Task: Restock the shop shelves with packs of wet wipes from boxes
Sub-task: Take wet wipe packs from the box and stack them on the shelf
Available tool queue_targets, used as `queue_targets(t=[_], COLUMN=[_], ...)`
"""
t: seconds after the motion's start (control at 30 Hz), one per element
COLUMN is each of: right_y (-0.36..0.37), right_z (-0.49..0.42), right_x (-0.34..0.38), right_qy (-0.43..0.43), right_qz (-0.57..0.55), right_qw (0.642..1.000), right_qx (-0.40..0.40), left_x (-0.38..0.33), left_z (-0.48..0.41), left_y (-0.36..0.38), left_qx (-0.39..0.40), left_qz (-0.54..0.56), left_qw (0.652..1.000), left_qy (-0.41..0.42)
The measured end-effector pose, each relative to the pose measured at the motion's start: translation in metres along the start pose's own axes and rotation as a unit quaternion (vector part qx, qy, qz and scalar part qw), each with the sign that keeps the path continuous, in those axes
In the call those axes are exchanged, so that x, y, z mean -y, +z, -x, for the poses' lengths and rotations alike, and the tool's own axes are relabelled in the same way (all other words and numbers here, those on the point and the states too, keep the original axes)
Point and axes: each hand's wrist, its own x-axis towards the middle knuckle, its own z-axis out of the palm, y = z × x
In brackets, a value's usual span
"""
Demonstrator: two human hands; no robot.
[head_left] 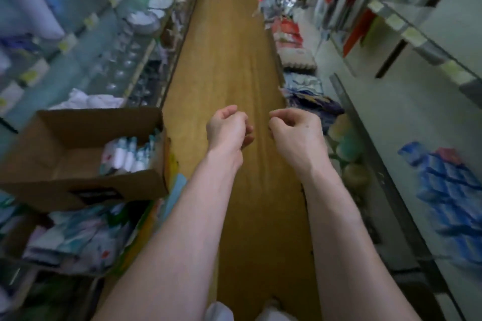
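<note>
Packs of wet wipes (pixel 127 155) stand on edge in a short row at the aisle end of the open cardboard box (pixel 65 138), which sits on the left-hand shelving; the rest of the box bottom shows bare, so we judge most of its load already out. Under the box lie more soft packs (pixel 78 240) in similar white and teal wrap, too blurred for us to call them wipes with certainty. Our left hand (pixel 228 129) and right hand (pixel 294 129) hang over the wooden floor (pixel 229 60) in the middle of the aisle, near each other but apart, well clear of the box; the fingers of both are loosely curled inward and pinch nothing that we can see. What is left, as we judge it, is to reach across to the box, lift the last packs and set them on a shelf; the blue packs (pixel 448 190) on the right-hand shelving look unrelated, as far as we can tell.
</note>
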Motion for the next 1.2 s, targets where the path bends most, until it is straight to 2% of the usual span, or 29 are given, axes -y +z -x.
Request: queue_targets(t=[0.33,0.7,0.9,1.1,1.2], right_y=[0.155,0.271,0.319,0.369,0.39], right_z=[-0.047,-0.086,-0.084,-0.07,-0.06], right_x=[0.061,0.073,0.056,0.039,0.032], right_qy=[-0.076,-0.043,0.025,0.126,0.148], right_qz=[0.015,0.044,0.096,0.12,0.135], right_qw=[0.971,0.914,0.887,0.874,0.871], right_qx=[0.228,0.402,0.451,0.453,0.449], left_x=[-0.051,-0.06,-0.048,-0.033,-0.023], left_z=[-0.092,-0.162,-0.194,-0.229,-0.241], left_y=[-0.12,-0.208,-0.253,-0.289,-0.306], left_qx=[-0.187,-0.32,-0.331,-0.297,-0.262], left_qz=[0.078,0.095,0.081,-0.01,-0.063], left_qw=[0.979,0.942,0.933,0.938,0.936], left_qy=[0.022,-0.045,-0.114,-0.176,-0.226])
